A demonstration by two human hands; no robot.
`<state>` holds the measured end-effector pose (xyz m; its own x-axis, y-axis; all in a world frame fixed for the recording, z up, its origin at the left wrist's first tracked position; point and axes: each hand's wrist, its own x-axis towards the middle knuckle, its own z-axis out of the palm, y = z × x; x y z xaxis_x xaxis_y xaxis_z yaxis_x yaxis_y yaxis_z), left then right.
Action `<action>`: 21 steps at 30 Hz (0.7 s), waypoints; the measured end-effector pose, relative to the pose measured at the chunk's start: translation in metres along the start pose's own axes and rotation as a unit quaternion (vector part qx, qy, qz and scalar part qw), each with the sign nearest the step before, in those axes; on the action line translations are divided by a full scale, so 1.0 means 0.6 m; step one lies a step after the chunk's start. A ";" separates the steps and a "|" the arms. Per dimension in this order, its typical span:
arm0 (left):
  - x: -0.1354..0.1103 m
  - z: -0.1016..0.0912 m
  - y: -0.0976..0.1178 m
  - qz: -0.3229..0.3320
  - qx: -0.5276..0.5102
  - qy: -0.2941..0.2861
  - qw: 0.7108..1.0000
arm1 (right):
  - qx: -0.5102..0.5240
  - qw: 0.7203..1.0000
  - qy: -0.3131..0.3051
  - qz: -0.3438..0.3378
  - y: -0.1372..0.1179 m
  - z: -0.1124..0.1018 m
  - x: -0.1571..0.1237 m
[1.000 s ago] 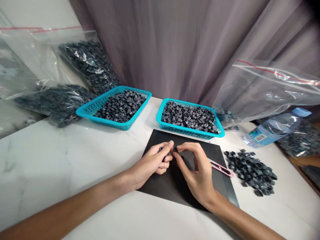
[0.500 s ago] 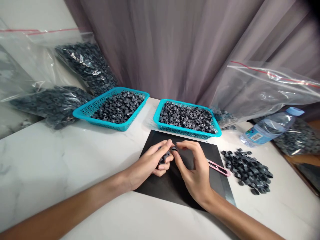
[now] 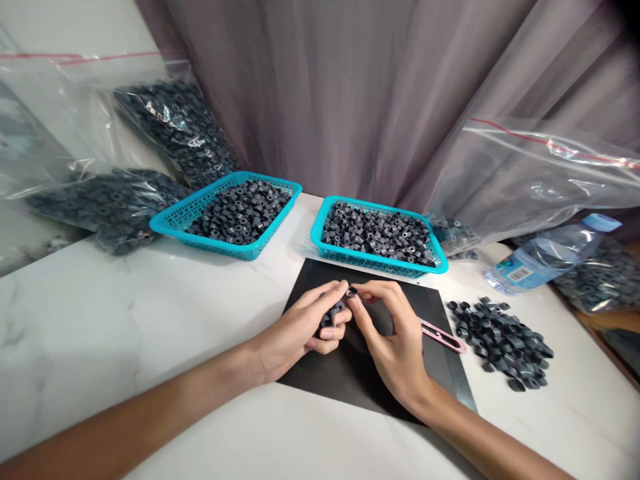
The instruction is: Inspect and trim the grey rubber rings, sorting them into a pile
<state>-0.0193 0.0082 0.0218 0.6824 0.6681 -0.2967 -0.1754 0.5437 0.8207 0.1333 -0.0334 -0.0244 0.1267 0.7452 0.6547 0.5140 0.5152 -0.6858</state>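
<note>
Several small dark grey hollow plastic pieces (image 3: pixel 332 313) sit in the curled fingers of my left hand (image 3: pixel 307 320), which is closed around them. Between the thumb and forefinger of my right hand (image 3: pixel 395 333) is a single grey hollow piece (image 3: pixel 352 292), its opening facing up towards me. My left thumb tip is right beside this piece; whether it touches cannot be made out. Both hands are over a black mat (image 3: pixel 345 387) on the white marbled table (image 3: pixel 200 300). A pink utility knife (image 3: pixel 444 336) lies at the mat's right side, partly behind my right hand.
Two turquoise baskets (image 3: pixel 207 248) (image 3: pixel 385 265) full of grey pieces stand at the back. A loose pile of grey pieces (image 3: pixel 505 343) lies right of the mat, near a tilted water bottle (image 3: pixel 550 257). Clear bags of pieces (image 3: pixel 175 127) are at the left, another bag (image 3: pixel 530 180) at right.
The piece in my right fingertips has turned so its opening shows more. My left hand keeps its hold on the others. The whole view has shifted slightly.
</note>
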 end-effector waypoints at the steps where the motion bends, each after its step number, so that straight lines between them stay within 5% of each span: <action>1: 0.000 0.000 0.000 -0.002 -0.004 0.000 1.000 | -0.002 1.000 0.000 0.001 0.000 0.000 0.000; 17: 0.004 -0.007 0.000 -0.051 -0.100 -0.013 0.994 | -0.077 0.996 -0.023 -0.040 -0.004 -0.007 -0.004; 21: 0.012 -0.027 0.019 -0.010 -0.143 -0.002 0.990 | -0.063 0.998 -0.020 -0.019 -0.004 -0.005 -0.007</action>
<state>-0.0279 0.0276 0.0210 0.6900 0.6545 -0.3090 -0.3556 0.6784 0.6429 0.1342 -0.0388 -0.0244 0.0725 0.7438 0.6645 0.6208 0.4878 -0.6137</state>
